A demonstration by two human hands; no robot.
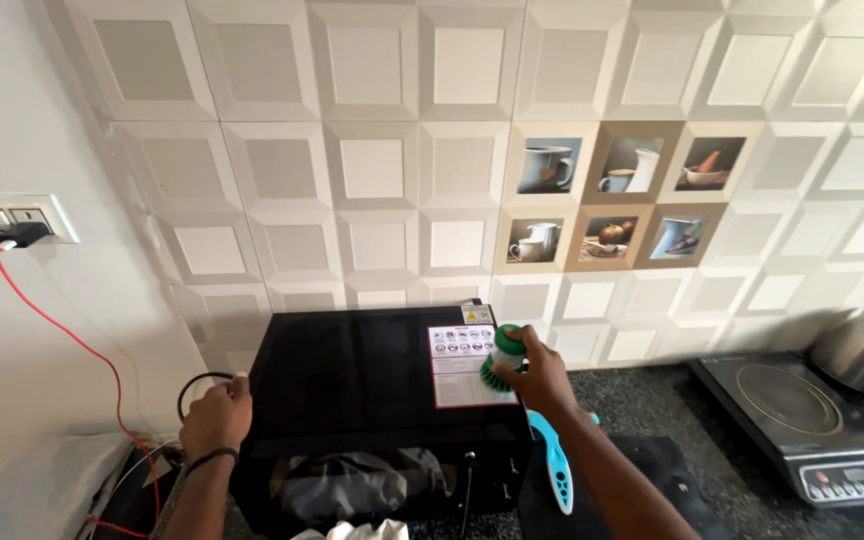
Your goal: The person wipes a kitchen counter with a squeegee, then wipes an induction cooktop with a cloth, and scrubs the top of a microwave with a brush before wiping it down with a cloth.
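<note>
While the right hand (544, 380) is closed around a green-bristled scrub brush (502, 360) with a white-and-green top, pressing its bristles onto the top of the black microwave oven (352, 385), the left hand (217, 415) sits curled at the oven's top left corner, fingers folded on the edge; I judge it as bracing the box, holding nothing loose. The brush sits right under the right hand's fingers, on the far right part of the oven top, partly over the white sticker label (460, 365) just left of that hand. Step in hand, as a judgement: scrubbing the oven's top surface, early on, since most of the glossy top lies left of the brush. The next stroke would call for steady downward pressure and a sweep toward the left hand, with that hand staying firm so the oven doesn't slide on the dark speckled desk (652, 395). Below the right wrist a blue-and-white handled tool (555, 462) pokes out, kind unclear. A black cable loop (195, 385) sits just beyond the left hand, and a red wire (72, 340) runs up to a wall socket (12, 222) far to its left. Well right of the right hand: an induction cooktop (802, 420) and a steel kettle (857, 350). Crumpled cloth (352, 485) lies near the oven's front, below both hands.
</note>
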